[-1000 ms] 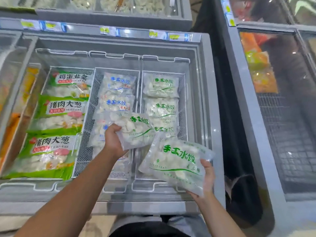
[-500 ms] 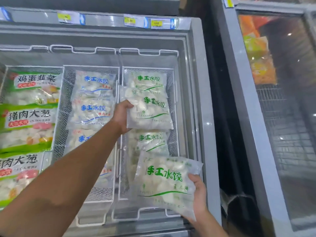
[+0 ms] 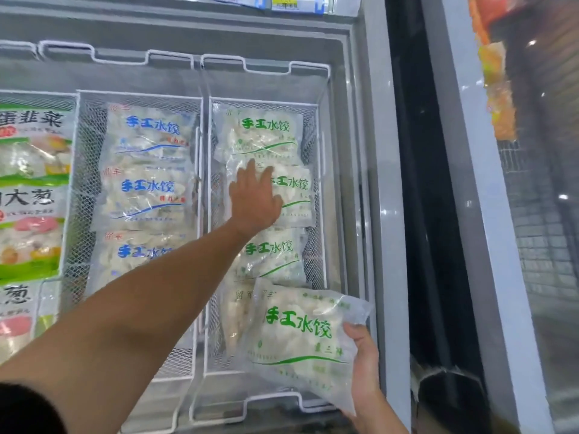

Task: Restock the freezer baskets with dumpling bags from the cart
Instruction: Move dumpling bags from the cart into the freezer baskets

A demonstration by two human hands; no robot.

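Both forearms are bare from the wrist up, with nothing worn on either wrist. The left hand (image 3: 255, 200) and the right hand (image 3: 363, 360) carry no glove, and no ring or watch shows on the parts in view; the fingers (image 3: 250, 170) of the left hand are bare too. A strip of dark sleeve (image 3: 28, 408) covers the left upper arm at the lower left corner, its cut and fabric too blurred to tell.

Left grip (image 3: 255, 200) flat, outstretched; right grip (image 3: 363, 355) curled.
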